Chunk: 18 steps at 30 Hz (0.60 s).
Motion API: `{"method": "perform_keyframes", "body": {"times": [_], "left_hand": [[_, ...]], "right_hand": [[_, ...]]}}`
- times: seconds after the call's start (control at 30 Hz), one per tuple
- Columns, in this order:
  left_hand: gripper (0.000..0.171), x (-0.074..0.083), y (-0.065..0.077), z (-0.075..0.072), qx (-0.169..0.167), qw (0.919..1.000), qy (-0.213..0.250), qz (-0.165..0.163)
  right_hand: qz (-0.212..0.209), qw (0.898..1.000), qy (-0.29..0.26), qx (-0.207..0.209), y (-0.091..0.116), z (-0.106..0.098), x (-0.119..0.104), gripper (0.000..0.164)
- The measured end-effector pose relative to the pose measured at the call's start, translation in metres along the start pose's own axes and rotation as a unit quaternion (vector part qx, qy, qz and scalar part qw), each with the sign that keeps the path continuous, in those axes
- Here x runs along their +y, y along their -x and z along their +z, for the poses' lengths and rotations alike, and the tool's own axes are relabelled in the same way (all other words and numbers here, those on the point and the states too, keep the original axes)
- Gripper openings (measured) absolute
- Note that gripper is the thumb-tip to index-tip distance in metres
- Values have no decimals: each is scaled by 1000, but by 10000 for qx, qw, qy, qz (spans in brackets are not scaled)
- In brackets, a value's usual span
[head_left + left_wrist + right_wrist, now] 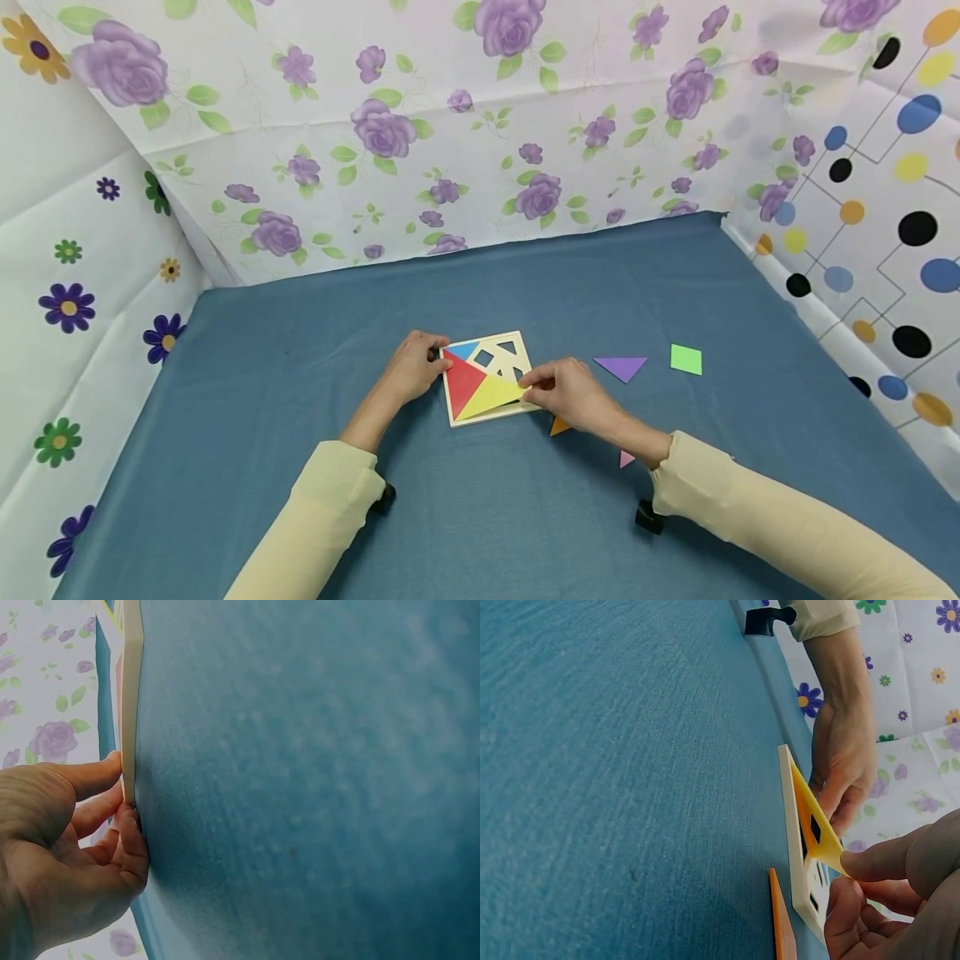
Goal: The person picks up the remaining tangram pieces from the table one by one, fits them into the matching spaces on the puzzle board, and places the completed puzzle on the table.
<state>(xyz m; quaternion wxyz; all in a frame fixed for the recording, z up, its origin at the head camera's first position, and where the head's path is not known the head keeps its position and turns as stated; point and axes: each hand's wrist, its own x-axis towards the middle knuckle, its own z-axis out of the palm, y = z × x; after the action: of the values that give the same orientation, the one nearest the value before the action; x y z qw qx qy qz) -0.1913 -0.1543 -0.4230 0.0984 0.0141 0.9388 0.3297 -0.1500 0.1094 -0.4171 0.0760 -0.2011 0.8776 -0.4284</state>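
Note:
A light wooden tangram board [489, 412] with cut-out holes lies on the blue cloth. A red triangle [462, 384] and a blue piece [461, 351] lie in its left part. My left hand [409, 367] pinches the board's left edge, thumb on the face, as the left wrist view shows. With thumb and fingers, my right hand [573, 390] pinches the right corner of a yellow triangle [495, 395]. That corner is raised off the board in the right wrist view, so the yellow triangle [821, 829] sits tilted. An orange piece [559, 426] lies partly hidden below the right hand.
Right of the board lie a purple triangle [621, 367] and a green square [686, 359]. A pink piece [626, 458] shows beside the right forearm. Blue cloth [480, 517] covers the surface, with a flowered sheet [465, 150] behind and patterned sheets on both sides.

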Motion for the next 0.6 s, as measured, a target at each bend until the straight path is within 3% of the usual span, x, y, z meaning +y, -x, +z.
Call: {"method": "perform_keyframes", "body": {"times": [0.6], "left_hand": [[42, 2, 1, -1, -23, 10000, 79, -6]], "right_hand": [[-241, 9991, 342, 35, 1, 3, 1, 14]]}}
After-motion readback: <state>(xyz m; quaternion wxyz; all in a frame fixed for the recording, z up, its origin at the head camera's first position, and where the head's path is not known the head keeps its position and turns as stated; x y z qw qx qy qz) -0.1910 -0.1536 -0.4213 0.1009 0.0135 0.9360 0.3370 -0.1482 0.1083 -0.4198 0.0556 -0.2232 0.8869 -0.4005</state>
